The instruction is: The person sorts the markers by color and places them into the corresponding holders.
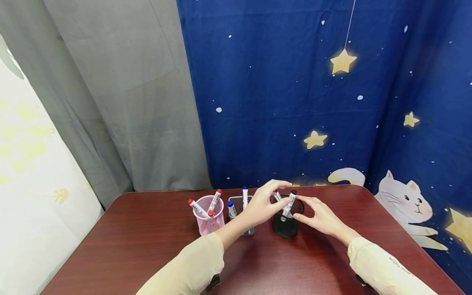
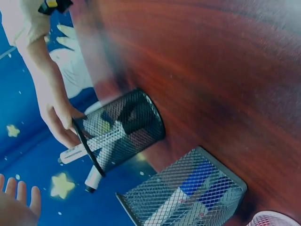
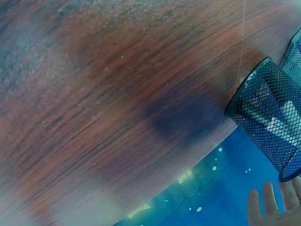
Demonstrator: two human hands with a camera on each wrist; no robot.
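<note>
A round black mesh pen cup [image 1: 285,231] stands upright on the table, holding white markers [image 1: 289,205] with black caps. My left hand [image 1: 262,205] hovers over the cup's left side, fingers spread and gently bent; its fingertips [image 2: 21,194] show apart from the cup in the left wrist view. On the other side, my right hand [image 1: 321,215] has its thumb and fingers spread at the rim. Seen from the left wrist, the right hand [image 2: 54,110] reaches the rim while two markers [image 2: 73,154] lean out beside it.
Left of the black cup is a grey mesh holder [image 2: 202,160] with blue-capped markers [image 1: 245,196]. Further left stands a pink mesh cup [image 1: 210,223] with red-capped markers [image 1: 199,208]. The brown table [image 1: 147,237] ends at curtains [image 1: 276,102] behind.
</note>
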